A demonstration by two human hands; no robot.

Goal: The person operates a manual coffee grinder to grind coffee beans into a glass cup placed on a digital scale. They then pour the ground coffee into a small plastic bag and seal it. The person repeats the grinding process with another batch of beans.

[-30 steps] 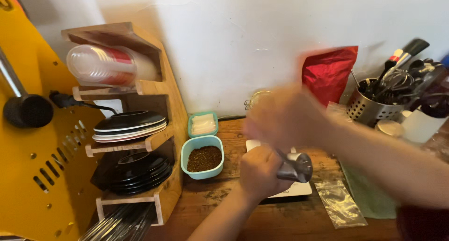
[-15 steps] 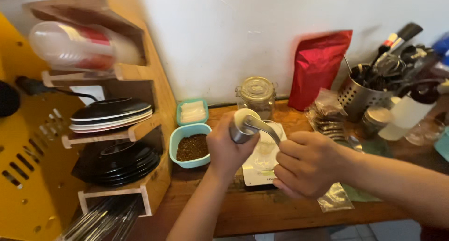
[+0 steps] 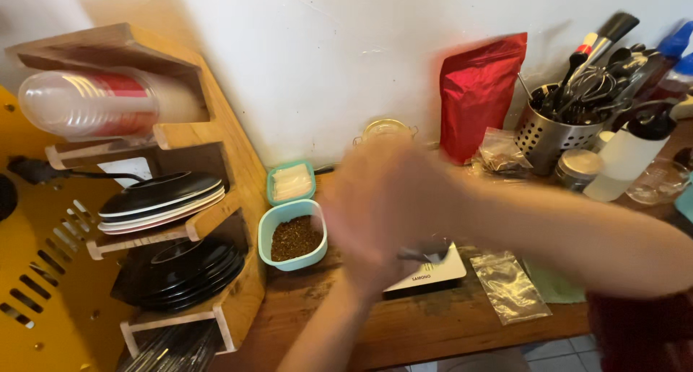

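Note:
My right hand is a motion blur above a white kitchen scale at the middle of the wooden counter. My left hand comes up from the bottom edge and is mostly hidden behind that blur. Only a dark metal bit of a hand coffee grinder shows below the right hand, over the scale. The blur hides both grips. A teal tub of brown coffee sits just left of the hands.
A wooden rack at left holds stacked cups and plates, beside a yellow machine. Behind stand a small teal tub, glass jar, red bag, utensil holder and white bottle. Clear bags lie right.
My right hand has swung from the right of the grinder up and over it, leftward, as in a cranking turn. My left hand has stayed on the grinder above the scale.

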